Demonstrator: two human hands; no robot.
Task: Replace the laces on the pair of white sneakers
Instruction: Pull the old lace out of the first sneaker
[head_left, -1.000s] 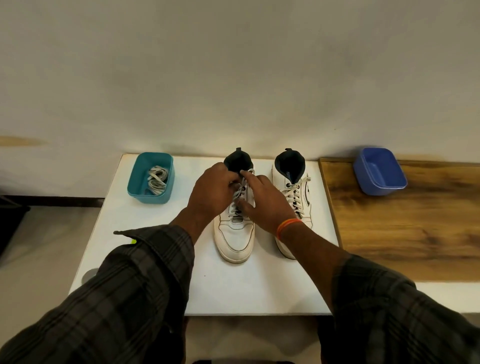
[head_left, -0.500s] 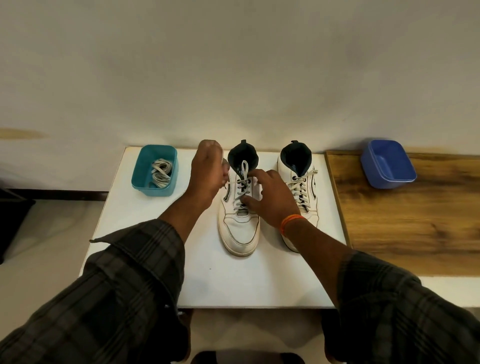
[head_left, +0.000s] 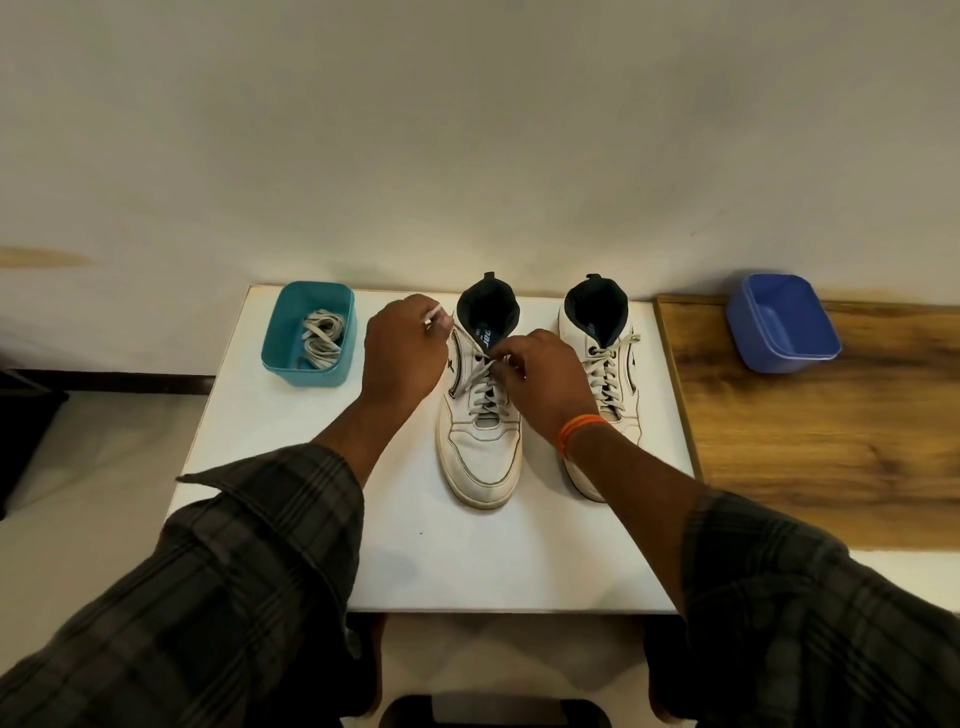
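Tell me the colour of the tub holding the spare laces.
Teal tub, seen in the head view.

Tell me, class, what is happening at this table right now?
A person is unlacing the left sneaker. The left hand pinches a lace end pulled out sideways, while the right hand pinches the lace near the top eyelets. The right sneaker is fully laced. Spare laces sit in the teal tub.

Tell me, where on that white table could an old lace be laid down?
The white table is bare along its near edge, in front of the left sneaker and right sneaker. The blue tub on the wooden top also looks empty. It is crowded between the teal tub and the shoes, where the left hand and right hand pull laces.
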